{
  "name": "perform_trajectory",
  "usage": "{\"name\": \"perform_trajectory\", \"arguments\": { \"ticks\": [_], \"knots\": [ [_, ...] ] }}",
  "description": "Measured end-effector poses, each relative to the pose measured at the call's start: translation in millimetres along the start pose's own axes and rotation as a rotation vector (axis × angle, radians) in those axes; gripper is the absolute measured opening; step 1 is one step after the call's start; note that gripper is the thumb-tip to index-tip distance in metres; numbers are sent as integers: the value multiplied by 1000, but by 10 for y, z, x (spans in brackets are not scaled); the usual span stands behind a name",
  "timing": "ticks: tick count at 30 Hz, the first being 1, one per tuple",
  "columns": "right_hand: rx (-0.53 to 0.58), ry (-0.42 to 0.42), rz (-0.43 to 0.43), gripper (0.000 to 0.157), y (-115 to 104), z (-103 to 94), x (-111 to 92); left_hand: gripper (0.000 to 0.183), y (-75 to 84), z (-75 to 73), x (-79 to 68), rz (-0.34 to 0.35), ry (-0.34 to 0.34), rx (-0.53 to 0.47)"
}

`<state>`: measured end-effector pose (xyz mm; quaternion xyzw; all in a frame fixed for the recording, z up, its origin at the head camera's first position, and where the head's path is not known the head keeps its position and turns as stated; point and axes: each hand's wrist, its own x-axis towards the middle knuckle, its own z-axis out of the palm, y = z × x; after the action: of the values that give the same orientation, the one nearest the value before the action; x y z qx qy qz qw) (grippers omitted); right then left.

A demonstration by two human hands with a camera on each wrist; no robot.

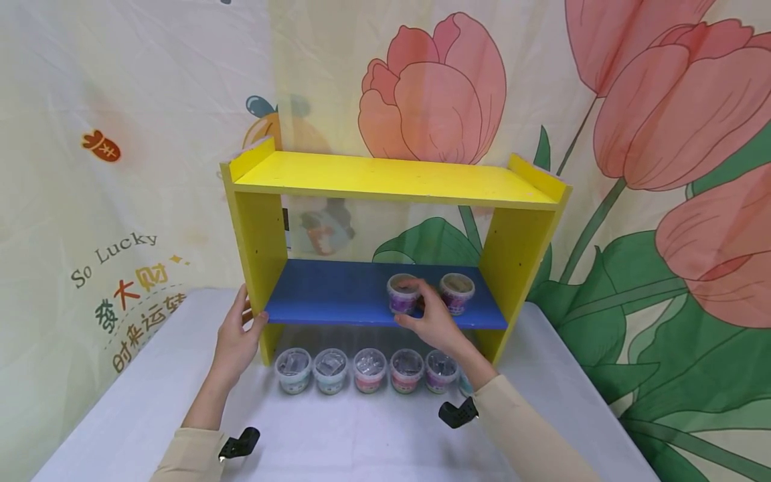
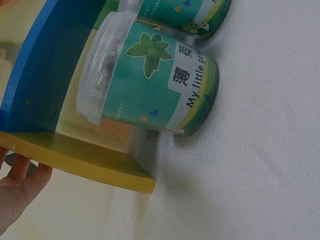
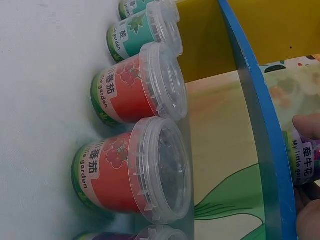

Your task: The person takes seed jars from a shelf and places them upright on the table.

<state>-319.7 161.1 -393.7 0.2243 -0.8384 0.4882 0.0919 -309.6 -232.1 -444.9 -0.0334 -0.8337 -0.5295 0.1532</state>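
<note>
My left hand [image 1: 236, 338] grips the left side of a small yellow-and-blue shelf unit [image 1: 385, 175], thumb at the front edge by the blue board. In the left wrist view its fingers [image 2: 34, 181] touch the yellow panel's outer face. On the blue middle board [image 1: 331, 291], my right hand [image 1: 438, 327] holds a purple-labelled plastic tub [image 1: 398, 299], also partly visible in the right wrist view with its "My little garden" label [image 3: 302, 159]. Another purple tub [image 1: 457, 298] stands to its right on the same board, just beyond the hand.
Below, a row of lidded tubs stands on the white cloth: green mint tubs [image 2: 135, 80] at the left, red tomato tubs [image 3: 117, 175], then a purple tub [image 1: 441, 373]. Another tub [image 1: 465, 385] is partly hidden by the right forearm. A tulip-printed curtain [image 1: 434, 94] hangs behind.
</note>
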Motion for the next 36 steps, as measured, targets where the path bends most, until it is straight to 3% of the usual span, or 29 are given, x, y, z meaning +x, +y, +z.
{"name": "perform_trajectory", "arguments": {
  "ticks": [10, 36],
  "knots": [
    [7, -6, -52, 54, 55, 0, -46, 76, 18, -4, -1, 3, 3, 1],
    [-66, -16, -24, 57, -52, -196, -324, 77, -3, -8, -2, 1, -1, -6]
  ]
}}
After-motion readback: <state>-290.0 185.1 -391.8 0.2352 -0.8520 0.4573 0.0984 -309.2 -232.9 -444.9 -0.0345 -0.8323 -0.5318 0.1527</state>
